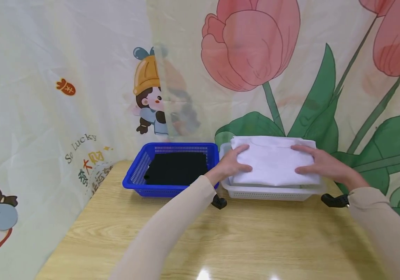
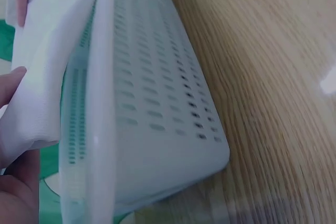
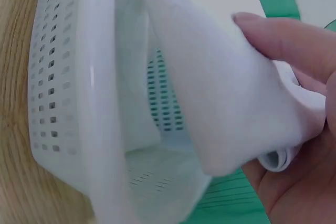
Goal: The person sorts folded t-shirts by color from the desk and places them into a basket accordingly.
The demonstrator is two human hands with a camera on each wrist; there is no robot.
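Note:
Both hands grip a folded white T-shirt (image 1: 273, 163) by its two sides, over the white basket (image 1: 269, 192). A curved neckline shows near its upper edge. My left hand (image 1: 233, 163) pinches the left side, thumb on top and other fingers underneath in the left wrist view. On the right side, my right hand (image 1: 320, 165) holds the bundle with the thumb (image 3: 283, 40) on top, and a rolled fold shows by the palm. The T-shirt is tilted, its lower edge above the basket's near rim. Inside the basket, more white cloth (image 3: 139, 124) lies beneath it.
Left of the white basket stands a blue basket (image 1: 172, 189) with folded black cloth (image 1: 177, 169) in it. Both baskets sit on a wood-grain table (image 1: 241, 237). Behind, a printed curtain (image 1: 186, 77) with tulips and cartoon figures hangs close to the table.

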